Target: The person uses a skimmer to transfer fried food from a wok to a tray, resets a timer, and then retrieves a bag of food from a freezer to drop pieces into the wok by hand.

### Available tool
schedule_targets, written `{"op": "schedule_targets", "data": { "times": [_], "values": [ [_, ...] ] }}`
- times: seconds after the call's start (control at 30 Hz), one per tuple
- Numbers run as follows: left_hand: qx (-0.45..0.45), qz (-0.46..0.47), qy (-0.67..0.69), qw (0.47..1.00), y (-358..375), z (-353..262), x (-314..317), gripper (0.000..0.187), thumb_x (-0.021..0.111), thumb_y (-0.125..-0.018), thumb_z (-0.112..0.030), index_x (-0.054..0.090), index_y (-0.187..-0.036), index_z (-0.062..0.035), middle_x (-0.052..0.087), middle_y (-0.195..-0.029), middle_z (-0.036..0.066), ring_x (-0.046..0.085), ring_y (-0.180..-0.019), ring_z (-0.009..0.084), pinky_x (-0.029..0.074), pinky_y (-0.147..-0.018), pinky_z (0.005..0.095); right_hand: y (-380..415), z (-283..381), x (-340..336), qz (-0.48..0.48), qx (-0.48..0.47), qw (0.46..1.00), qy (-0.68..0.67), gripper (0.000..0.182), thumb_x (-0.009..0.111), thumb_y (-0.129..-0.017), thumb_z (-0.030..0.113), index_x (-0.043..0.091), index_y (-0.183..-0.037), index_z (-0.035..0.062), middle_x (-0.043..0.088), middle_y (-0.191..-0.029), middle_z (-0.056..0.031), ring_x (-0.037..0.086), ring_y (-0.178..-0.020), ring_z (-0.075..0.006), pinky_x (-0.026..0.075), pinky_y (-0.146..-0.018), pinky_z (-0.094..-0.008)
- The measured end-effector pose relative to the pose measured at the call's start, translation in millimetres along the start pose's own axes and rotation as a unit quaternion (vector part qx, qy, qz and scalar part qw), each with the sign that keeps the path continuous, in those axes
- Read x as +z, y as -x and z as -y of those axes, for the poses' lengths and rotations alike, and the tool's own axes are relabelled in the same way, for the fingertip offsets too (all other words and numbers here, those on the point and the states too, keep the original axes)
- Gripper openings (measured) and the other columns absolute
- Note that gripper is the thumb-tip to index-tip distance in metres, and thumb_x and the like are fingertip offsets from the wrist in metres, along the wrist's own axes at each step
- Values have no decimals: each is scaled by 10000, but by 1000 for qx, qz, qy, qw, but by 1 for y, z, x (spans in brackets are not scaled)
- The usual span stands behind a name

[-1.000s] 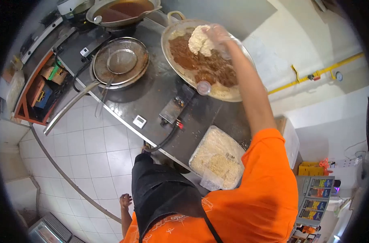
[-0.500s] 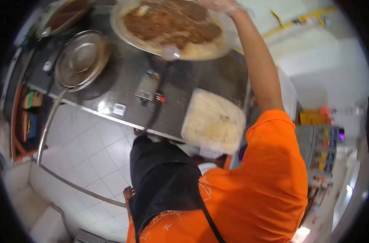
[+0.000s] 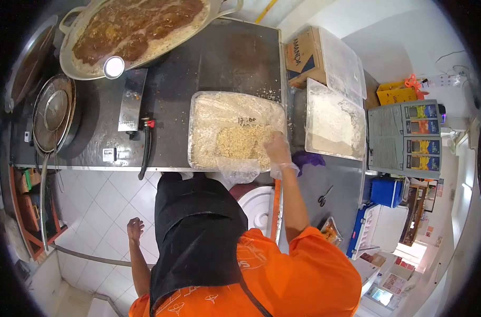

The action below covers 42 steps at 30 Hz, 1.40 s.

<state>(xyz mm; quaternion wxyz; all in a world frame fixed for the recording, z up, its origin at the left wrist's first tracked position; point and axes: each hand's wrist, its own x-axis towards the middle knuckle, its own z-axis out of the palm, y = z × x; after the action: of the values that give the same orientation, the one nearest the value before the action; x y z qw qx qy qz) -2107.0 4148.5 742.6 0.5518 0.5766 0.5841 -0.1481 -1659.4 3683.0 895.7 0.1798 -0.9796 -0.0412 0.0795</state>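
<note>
My right hand, in a clear plastic glove, is at the right side of a heap of pale crumbs. Its fingers point down at the crumbs, and their tips are hidden. The crumbs lie in a plastic-lined tray with dark handwritten marks on the film. My left hand hangs low at my side above the tiled floor, bare, fingers loosely bent and holding nothing. At the upper left, a large oval pan holds brown food in bubbling liquid, with pale crumbs along its near side.
A round mesh strainer with a long handle rests left on the dark counter. A metal box and black hose lie between pan and tray. Right are a tray of white powder, a cardboard box and scissors.
My right hand has come from over the pan down to the crumb tray. The view has shifted, so the pan now sits farther left. My left hand still hangs at my side.
</note>
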Motion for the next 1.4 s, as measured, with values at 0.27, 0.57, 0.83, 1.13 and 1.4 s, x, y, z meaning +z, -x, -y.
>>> {"op": "schedule_targets", "data": {
  "times": [0.27, 0.57, 0.83, 1.13, 1.4],
  "values": [
    [76, 21, -49, 996, 25, -26, 22, 296, 496, -938, -240, 554, -1132, -24, 652, -910, 110, 619, -737, 164, 460, -548, 282, -14, -24, 14, 52, 15, 951, -304, 519, 730, -709, 105, 533, -1161, -55, 629, -1052, -140, 596, -972, -210, 460, -865, -291],
    [4, 100, -114, 988, 52, 59, 20, 242, 505, -917, -263, 567, -1064, -81, 639, -830, 51, 594, -679, 143, 455, -533, 273, -12, 9, -8, 200, -2, 951, -234, 466, 718, -780, 150, 535, -1161, -46, 596, -1063, -102, 586, -901, -190, 467, -819, -288],
    [51, 68, -142, 986, 33, 83, 32, 249, 511, -902, -264, 572, -1061, -83, 621, -798, 33, 596, -686, 138, 448, -516, 269, -16, 5, 18, 32, -52, 970, -236, 506, 704, -793, 145, 487, -1202, -58, 604, -1048, -160, 599, -917, -229, 467, -828, -323],
    [-11, 26, -4, 1000, 39, 27, 50, 291, 515, -898, -252, 561, -1104, -52, 648, -863, 78, 608, -688, 146, 446, -517, 266, -15, 14, 11, 114, 47, 889, -441, 415, 680, -823, 117, 525, -1163, -61, 637, -931, -46, 582, -777, -105, 469, -688, -249],
    [-45, 19, -5, 999, 41, 31, 38, 263, 519, -910, -254, 562, -1096, -72, 639, -852, 60, 599, -697, 137, 441, -542, 265, -11, 14, -42, 133, 100, 866, -471, 308, 702, -803, 115, 603, -1062, -20, 628, -889, -33, 567, -750, -89, 455, -663, -232]
  ]
}}
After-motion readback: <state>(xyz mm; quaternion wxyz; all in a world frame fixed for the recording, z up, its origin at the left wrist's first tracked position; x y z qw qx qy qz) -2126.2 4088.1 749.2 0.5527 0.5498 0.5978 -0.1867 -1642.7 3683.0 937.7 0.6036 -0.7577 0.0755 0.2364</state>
